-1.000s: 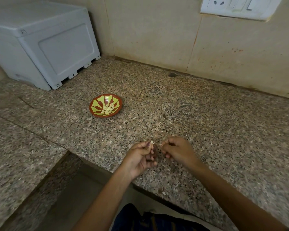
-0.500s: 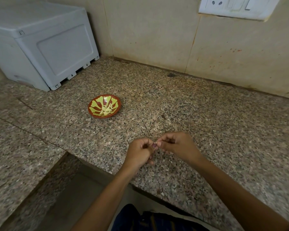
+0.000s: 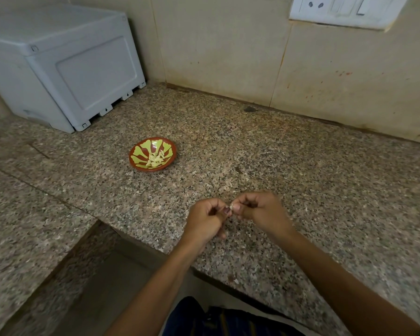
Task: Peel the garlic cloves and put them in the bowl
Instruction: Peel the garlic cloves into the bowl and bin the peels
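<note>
Both hands meet above the near edge of the tabletop (image 3: 301, 166), fingers curled in. The left hand (image 3: 207, 220) and the right hand (image 3: 262, 212) each pinch the same small pale garlic clove (image 3: 231, 206) between thumb and fingertips; only a sliver of it shows between them. Whether skin is coming off right now is too small to tell.

The bowl (image 3: 153, 154), red-brown with a yellow-green pattern, sits well apart to the far left of the hands and holds a small heap of peeled cloves (image 3: 157, 159).

Risks, as I judge them: the clove is tiny and held only at the fingertips, so a slip of a nail could flick it out of the pinch. Since the hands work right over the tabletop's near edge, a dropped clove could roll off to the floor instead of landing on the stone. The speckled granite would also hide a pale clove or scrap of skin. A few light flecks (image 3: 232, 280) already lie near the edge. Carrying the clove across to the bowl leaves room for another drop.
</note>
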